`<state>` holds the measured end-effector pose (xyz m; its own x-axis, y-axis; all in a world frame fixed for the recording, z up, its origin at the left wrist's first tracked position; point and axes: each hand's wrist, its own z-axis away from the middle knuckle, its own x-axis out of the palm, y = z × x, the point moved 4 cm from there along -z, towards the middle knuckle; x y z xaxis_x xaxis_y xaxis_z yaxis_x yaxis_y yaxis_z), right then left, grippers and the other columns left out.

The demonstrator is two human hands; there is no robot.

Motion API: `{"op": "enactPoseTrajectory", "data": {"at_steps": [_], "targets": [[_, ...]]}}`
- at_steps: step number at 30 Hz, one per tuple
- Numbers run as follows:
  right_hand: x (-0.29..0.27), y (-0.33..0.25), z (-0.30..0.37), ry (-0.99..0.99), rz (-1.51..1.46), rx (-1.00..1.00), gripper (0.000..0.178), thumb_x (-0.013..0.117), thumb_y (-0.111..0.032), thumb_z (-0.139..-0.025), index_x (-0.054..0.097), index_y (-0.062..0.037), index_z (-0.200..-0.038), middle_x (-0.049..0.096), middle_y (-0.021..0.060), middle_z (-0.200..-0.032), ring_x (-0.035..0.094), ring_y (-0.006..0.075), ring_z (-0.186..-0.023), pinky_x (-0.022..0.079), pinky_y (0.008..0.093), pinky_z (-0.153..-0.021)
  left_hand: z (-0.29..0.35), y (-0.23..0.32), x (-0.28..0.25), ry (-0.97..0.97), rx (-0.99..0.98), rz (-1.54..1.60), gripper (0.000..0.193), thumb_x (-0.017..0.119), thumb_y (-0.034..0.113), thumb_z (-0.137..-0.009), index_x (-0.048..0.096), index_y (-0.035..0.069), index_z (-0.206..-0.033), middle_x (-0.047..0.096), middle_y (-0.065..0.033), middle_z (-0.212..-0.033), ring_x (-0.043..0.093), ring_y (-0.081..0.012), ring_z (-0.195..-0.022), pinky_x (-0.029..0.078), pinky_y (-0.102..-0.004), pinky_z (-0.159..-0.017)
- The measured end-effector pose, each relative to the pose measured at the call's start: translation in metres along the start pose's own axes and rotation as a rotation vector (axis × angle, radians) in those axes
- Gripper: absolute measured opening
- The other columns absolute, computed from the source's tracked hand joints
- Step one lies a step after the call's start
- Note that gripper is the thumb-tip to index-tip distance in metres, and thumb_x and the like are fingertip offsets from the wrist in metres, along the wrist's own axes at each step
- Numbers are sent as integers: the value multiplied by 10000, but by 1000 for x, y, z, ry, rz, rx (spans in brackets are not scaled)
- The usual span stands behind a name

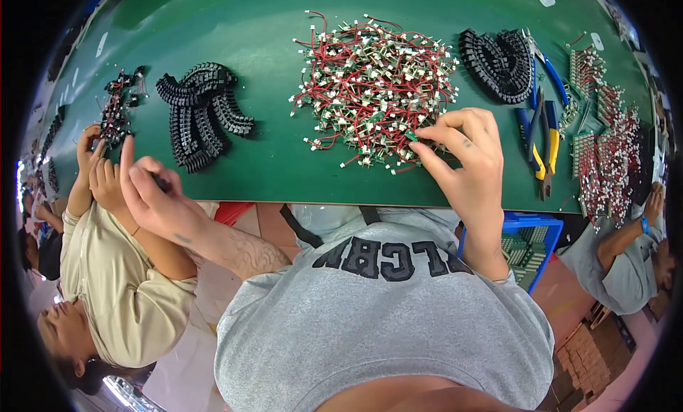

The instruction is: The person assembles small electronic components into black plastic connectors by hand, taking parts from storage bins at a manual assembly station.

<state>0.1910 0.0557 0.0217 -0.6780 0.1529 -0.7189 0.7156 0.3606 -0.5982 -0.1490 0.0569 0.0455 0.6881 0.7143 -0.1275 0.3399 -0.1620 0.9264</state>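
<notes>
Two hands of ours are over the green table. Our right hand pinches a small green board between thumb and fingertip, at the lower right edge of the pile of boards with red wires. Our left hand is near the left black strips, fingers bent, one more extended; a dark piece shows at them, mostly hidden, and we cannot tell whether they grip it. Right of the pile we have more black strips, blue pliers and, nearer us, yellow-and-blue pliers. Farther right lie more wired boards. A blue crate stands below the table edge, holding boards. On our left, a co-worker's hands are at a cluster of dark parts.
</notes>
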Motion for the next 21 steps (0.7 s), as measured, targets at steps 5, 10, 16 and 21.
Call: {"op": "enactPoseTrajectory", "data": {"at_steps": [5,10,16,21], "targets": [[-10,13,4,93,-192,21,171,739,-24,-697,682,-60,-855,641,35,-854,570,185,-824,454,281,-725,71,17,56,-686,-314,418,599,574,362,-833,492,-44,-1266,509,-30,-788,395,-58,-547,283,-167,-438],[-16,30,11,208,-654,351,182,714,-12,-765,657,-21,-938,666,76,-872,612,166,-791,466,239,-682,138,26,89,-1115,-634,575,560,570,188,-786,454,-7,-1298,565,-92,-1004,513,-107,-779,421,-216,-640],[-24,53,16,366,-943,520,205,668,45,-811,622,20,-1009,673,105,-875,632,141,-735,468,195,-631,166,41,107,-1250,-767,681,398,479,79,-923,479,10,-1315,602,-109,-1057,531,-97,-789,431,-193,-635],[-22,42,18,220,-1224,486,177,644,56,-817,627,20,-989,664,103,-850,632,148,-726,468,205,-621,159,29,113,-1232,-703,658,344,464,69,-954,520,21,-1290,635,-114,-1047,527,-80,-733,418,-165,-599]]}}
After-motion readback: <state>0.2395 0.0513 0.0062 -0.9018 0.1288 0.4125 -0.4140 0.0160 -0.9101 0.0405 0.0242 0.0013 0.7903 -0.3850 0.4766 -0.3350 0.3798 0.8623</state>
